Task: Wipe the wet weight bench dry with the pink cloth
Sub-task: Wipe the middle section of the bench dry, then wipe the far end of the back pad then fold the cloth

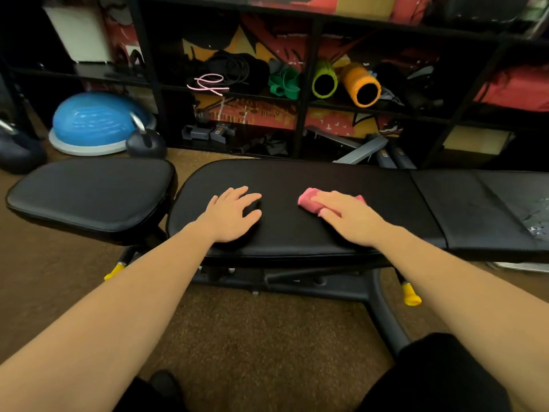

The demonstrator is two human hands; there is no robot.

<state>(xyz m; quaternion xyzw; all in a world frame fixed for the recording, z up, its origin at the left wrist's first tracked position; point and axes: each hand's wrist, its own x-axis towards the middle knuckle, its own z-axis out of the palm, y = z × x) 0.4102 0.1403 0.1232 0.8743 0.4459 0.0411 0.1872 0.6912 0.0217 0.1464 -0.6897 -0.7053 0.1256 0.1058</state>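
Head view, as I watched it from my remote station. The weight bench (pixel 297 233) lay crosswise before me on brown carpet (pixel 237 328), its black padding in three sections: a separate seat pad (pixel 89 194) at left, the long middle pad bearing both hands, and a further pad (pixel 490 209) at right, on whose far right edge I saw pale wet marks (pixel 539 217). Behind the bench stood a black shelving unit (pixel 303 114) against a red and orange painted wall; on its shelf lay an orange foam roller (pixel 361 84) beside a green foam roller (pixel 324 79), with green bands (pixel 283 83) and a pink cord (pixel 209 83) further left. A blue balance dome (pixel 95 120) sat on the floor at left, a dark kettlebell (pixel 145 142) just beside it. Yellow-capped levers (pixel 411 294) showed under the bench frame.

The left hand (pixel 230 215) rested palm down on the middle pad, fingers spread and relaxed, grasping nothing. The right hand (pixel 350 217) pressed flat, with fingers nearly straight, on the pink cloth (pixel 309 202), which lay bunched on the middle pad, well apart from the left hand; the cloth showed mostly beyond the fingertips, with a small part past the far side of the hand.
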